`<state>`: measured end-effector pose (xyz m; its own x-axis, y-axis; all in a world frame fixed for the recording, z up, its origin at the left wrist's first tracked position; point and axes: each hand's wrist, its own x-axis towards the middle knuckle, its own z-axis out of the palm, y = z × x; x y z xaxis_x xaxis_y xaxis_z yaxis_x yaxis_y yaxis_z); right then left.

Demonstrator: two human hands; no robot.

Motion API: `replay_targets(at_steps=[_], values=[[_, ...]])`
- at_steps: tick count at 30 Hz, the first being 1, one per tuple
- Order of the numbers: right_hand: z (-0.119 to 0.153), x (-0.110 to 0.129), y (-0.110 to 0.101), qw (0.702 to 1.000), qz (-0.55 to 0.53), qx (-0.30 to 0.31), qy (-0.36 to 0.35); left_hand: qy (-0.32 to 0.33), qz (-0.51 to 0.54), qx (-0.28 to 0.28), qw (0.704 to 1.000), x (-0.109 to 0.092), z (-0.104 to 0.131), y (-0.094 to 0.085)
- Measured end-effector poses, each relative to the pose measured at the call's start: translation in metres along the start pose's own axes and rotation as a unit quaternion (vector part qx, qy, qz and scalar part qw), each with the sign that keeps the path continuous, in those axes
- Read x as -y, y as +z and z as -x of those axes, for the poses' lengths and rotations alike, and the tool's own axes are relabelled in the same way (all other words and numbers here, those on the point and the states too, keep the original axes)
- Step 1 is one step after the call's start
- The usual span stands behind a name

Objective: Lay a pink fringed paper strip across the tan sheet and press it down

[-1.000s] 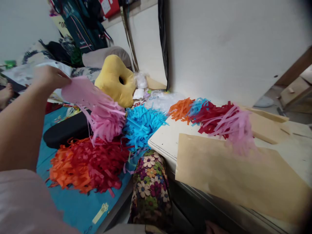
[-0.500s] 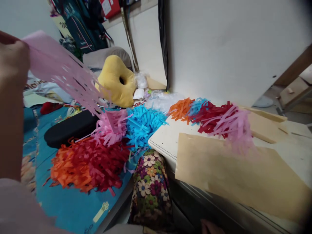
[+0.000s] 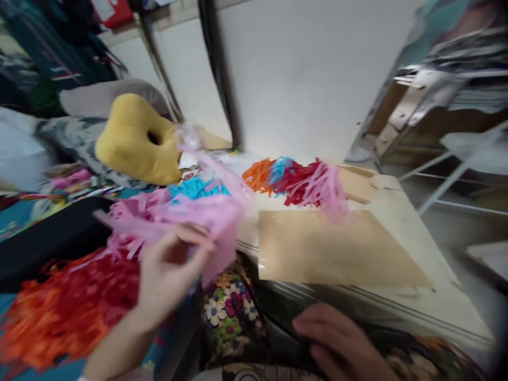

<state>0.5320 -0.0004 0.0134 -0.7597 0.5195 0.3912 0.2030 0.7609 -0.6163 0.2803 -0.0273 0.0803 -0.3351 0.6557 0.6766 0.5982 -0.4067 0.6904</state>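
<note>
Left hand [image 3: 166,275]: fingers pinch fringed pink paper [image 3: 225,227] by uncut end, apparently sparing its fringe | right hand [image 3: 343,338], lower right: fingers loosely bent

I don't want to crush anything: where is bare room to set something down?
The table, between the brown sheet and its own right edge. Crowded: the left, with pink fringe, orange fringe, red fringe and the black case.

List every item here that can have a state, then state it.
Left hand: pinching
Pink paper: fringed, held
Right hand: fingers bent, nothing visibly held
Brown sheet: flat, unfringed
Orange strips: heaped
Red strips: heaped
Yellow cushion: tilted
Black case: apparently closed
</note>
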Motion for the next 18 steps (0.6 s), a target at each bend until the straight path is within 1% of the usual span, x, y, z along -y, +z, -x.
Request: replay_targets(at_steps=[1,2,3,4,5,6,8,10,12,13,14,15,18], values=[[-0.004,0.006,-0.011,0.995,0.020,-0.093,-0.022,0.016,0.046,0.081,0.996,-0.006,0.012,0.019],[-0.006,0.010,-0.020,0.983,0.038,-0.175,-0.031,0.025,0.095,0.137,0.986,-0.012,0.022,0.037],[-0.007,0.012,-0.027,0.970,0.052,-0.235,-0.038,0.025,0.133,0.173,0.976,-0.019,0.030,0.055],[-0.007,0.013,-0.032,0.957,0.061,-0.282,-0.036,0.033,0.167,0.199,0.965,-0.024,0.035,0.071],[-0.006,0.013,-0.037,0.947,0.073,-0.311,-0.022,0.040,0.195,0.211,0.957,-0.029,0.040,0.085],[-0.005,0.012,-0.040,0.941,0.086,-0.327,0.002,0.047,0.217,0.217,0.950,-0.032,0.043,0.097],[-0.002,0.008,-0.045,0.931,0.120,-0.338,0.067,0.056,0.250,0.232,0.938,-0.034,0.046,0.115],[0.003,0.004,-0.047,0.925,0.141,-0.329,0.125,0.042,0.271,0.260,0.926,-0.030,0.049,0.125],[0.009,0.001,-0.046,0.929,0.140,-0.310,0.144,0.030,0.306,0.294,0.905,-0.021,0.050,0.129],[0.012,0.000,-0.045,0.933,0.136,-0.300,0.145,0.027,0.334,0.314,0.888,-0.015,0.050,0.130],[0.014,0.000,-0.043,0.937,0.130,-0.292,0.142,0.024,0.370,0.339,0.865,-0.009,0.050,0.131],[0.015,0.000,-0.041,0.940,0.123,-0.287,0.137,0.016,0.412,0.370,0.832,-0.002,0.050,0.132],[0.016,0.001,-0.033,0.953,0.074,-0.269,0.118,-0.037,0.530,0.471,0.704,0.015,0.051,0.138]])
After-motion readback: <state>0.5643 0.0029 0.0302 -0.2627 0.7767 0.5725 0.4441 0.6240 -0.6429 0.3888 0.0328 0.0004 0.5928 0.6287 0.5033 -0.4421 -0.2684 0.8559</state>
